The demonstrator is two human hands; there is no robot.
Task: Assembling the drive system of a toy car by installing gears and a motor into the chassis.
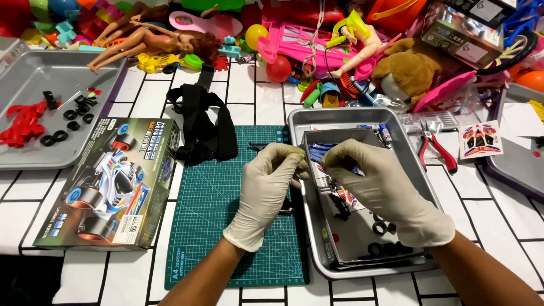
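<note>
Both gloved hands meet over the near-left part of a metal tray (430, 195). The left hand (266, 187) and right hand (379, 190) have fingertips drawn together, pinching a tiny part (313, 160) between them; it is too small to tell which way it points or how its long axis runs. Under the hands lie small black tyres (381, 228). Left of them lies a green cutting mat (209, 204), then a toy car box (113, 181). Further back sit red pliers (436, 148), a black strap (204, 122) and dolls (153, 39)
</note>
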